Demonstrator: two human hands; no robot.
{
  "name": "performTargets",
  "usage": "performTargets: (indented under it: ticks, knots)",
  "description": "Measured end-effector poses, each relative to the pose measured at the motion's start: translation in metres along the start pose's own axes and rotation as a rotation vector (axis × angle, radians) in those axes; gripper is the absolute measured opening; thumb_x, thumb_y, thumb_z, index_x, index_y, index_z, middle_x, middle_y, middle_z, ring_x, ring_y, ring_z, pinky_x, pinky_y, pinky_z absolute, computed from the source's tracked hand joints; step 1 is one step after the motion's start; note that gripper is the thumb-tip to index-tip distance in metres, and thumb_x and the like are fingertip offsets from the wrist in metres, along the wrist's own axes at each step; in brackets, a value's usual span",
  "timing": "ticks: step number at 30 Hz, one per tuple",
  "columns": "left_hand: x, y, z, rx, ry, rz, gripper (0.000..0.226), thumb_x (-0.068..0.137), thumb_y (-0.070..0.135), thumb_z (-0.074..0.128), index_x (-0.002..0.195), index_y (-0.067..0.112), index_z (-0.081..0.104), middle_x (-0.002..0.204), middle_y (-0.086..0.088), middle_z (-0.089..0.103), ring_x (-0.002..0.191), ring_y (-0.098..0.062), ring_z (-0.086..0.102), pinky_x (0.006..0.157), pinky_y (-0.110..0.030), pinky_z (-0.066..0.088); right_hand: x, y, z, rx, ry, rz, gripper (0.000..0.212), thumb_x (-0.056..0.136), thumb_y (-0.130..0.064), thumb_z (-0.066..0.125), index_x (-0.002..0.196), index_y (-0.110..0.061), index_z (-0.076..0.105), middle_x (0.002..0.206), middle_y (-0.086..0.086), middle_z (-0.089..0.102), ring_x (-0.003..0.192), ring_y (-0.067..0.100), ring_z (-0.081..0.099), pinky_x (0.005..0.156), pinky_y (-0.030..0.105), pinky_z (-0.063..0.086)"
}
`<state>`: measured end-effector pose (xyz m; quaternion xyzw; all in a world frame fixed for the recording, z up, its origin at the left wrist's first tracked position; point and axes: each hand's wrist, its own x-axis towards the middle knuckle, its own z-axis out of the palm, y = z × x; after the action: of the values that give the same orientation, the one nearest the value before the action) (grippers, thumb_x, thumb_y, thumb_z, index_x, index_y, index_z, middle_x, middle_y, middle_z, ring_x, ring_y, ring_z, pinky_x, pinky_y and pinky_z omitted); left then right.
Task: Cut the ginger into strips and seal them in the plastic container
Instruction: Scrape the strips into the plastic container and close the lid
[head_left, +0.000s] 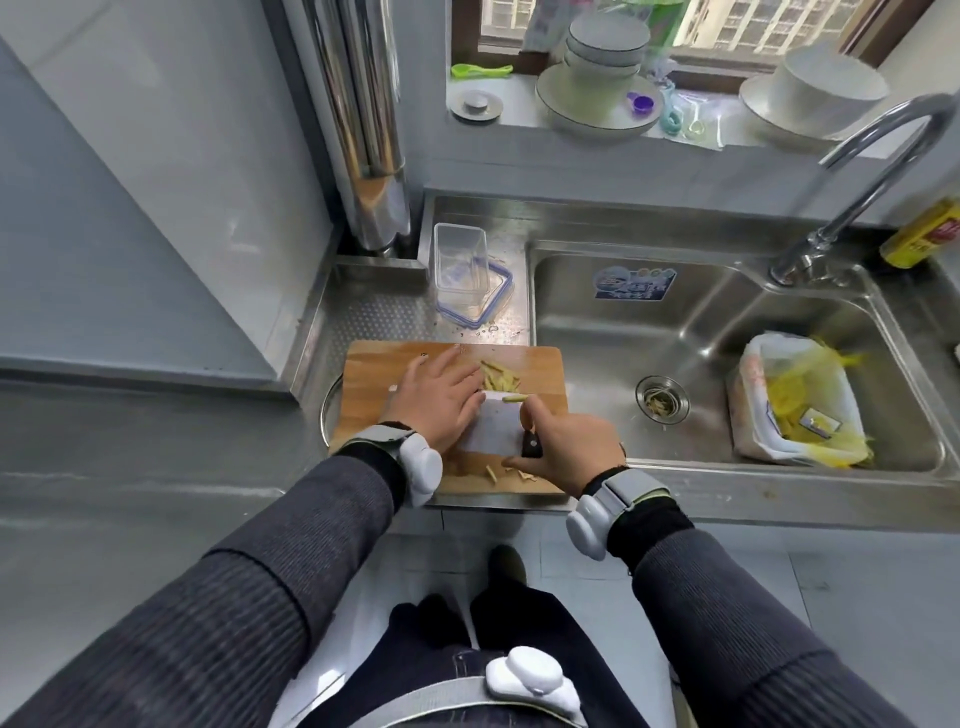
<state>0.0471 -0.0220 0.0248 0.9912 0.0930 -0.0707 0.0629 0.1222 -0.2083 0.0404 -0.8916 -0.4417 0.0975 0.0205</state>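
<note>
A wooden cutting board (363, 395) lies on the counter left of the sink (727, 332); the clear plastic container (460, 270) stands beyond its far edge; the left hand (441, 402) lies flat, fingers spread, touching the cleaver (496, 423) blade; the right hand (569, 449) grips its handle; ginger strips (498, 382) pile just beyond both hands.

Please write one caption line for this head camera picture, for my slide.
Right hand grips a broad-bladed kitchen knife beside yellow ginger strips on a wooden cutting board; left hand rests flat alongside.
</note>
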Motion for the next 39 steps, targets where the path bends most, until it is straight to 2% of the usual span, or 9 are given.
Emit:
performTargets:
  ticks: [2,6,11,16,21,24,28,34,39]
  knots:
    - [0.001,0.005,-0.001,-0.041,0.087,0.079,0.062,0.089,0.049,0.007,0.140,0.034,0.040,0.149,0.008,0.037,0.144,-0.017,0.020,0.113,-0.044,0.014,0.003,0.002,0.001,-0.005,0.004,-0.017,0.057,0.076,-0.064,0.061,0.106,-0.019,0.040,0.085,0.002,0.068,0.075,0.032,0.064,0.055,0.031,0.038]
    - [0.002,0.011,0.000,0.002,0.191,0.293,0.046,0.087,0.043,0.029,0.122,0.037,0.060,0.133,-0.002,0.057,0.131,-0.026,0.045,0.104,-0.048,0.033,0.012,0.010,-0.001,0.031,0.000,-0.057,0.059,0.078,-0.065,0.059,0.110,-0.020,0.039,0.087,0.002,0.070,0.076,0.031,0.065,0.057,0.032,0.043]
    - [0.017,0.012,-0.002,-0.076,0.055,-0.002,0.039,0.094,0.033,0.041,0.132,0.035,0.050,0.145,0.004,0.039,0.139,-0.019,0.023,0.112,-0.041,0.019,0.021,0.016,-0.009,0.052,-0.022,-0.126,0.059,0.078,-0.063,0.060,0.111,-0.017,0.041,0.089,0.000,0.069,0.076,0.031,0.063,0.056,0.029,0.036]
    - [0.045,-0.001,-0.009,-0.360,0.286,-0.248,0.014,0.090,0.019,0.058,0.100,0.016,0.068,0.105,-0.003,0.062,0.102,-0.022,0.053,0.084,-0.031,0.042,0.039,0.031,-0.012,0.084,-0.079,-0.164,0.055,0.077,-0.062,0.062,0.109,-0.022,0.041,0.088,-0.002,0.070,0.077,0.029,0.063,0.058,0.028,0.036]
    - [0.076,-0.011,-0.033,-0.321,0.165,-0.432,0.027,0.089,0.044,0.057,0.074,0.022,0.057,0.078,0.003,0.057,0.076,-0.021,0.057,0.064,-0.029,0.040,0.060,0.048,-0.026,0.103,-0.066,-0.275,0.043,0.082,-0.044,0.061,0.119,-0.026,0.049,0.089,0.000,0.068,0.081,0.027,0.063,0.066,0.029,0.044]
    - [0.103,-0.020,-0.040,-0.282,0.212,-0.421,0.006,0.090,0.024,0.057,0.093,0.019,0.060,0.099,-0.002,0.055,0.096,-0.025,0.056,0.072,-0.035,0.045,0.073,0.062,-0.031,0.086,-0.020,-0.351,0.038,0.081,-0.040,0.061,0.116,-0.026,0.055,0.088,0.001,0.067,0.081,0.026,0.061,0.065,0.030,0.044]
    - [0.138,-0.034,-0.040,-0.186,0.193,-0.433,0.038,0.088,0.013,0.056,0.125,0.020,0.055,0.128,-0.005,0.048,0.122,-0.025,0.041,0.092,-0.039,0.043,0.090,0.077,-0.033,0.092,0.041,-0.416,0.029,0.078,-0.037,0.064,0.103,-0.024,0.061,0.077,0.000,0.066,0.070,0.029,0.062,0.057,0.028,0.039]
    - [0.173,-0.039,-0.030,-0.095,-0.102,-0.404,0.034,0.090,0.018,0.053,0.123,0.023,0.060,0.127,-0.007,0.054,0.128,-0.027,0.039,0.098,-0.039,0.041,0.113,0.092,-0.032,0.037,0.091,-0.429,0.030,0.074,-0.037,0.067,0.101,-0.024,0.063,0.061,0.002,0.066,0.060,0.031,0.061,0.054,0.025,0.030]
    - [0.175,-0.040,-0.025,-0.164,-0.094,-0.413,0.031,0.087,0.010,0.046,0.110,0.019,0.066,0.118,-0.009,0.059,0.110,-0.031,0.057,0.085,-0.037,0.048,0.117,0.094,-0.031,0.018,0.076,-0.444,0.030,0.074,-0.036,0.067,0.100,-0.023,0.063,0.058,0.003,0.064,0.055,0.030,0.059,0.052,0.025,0.029]
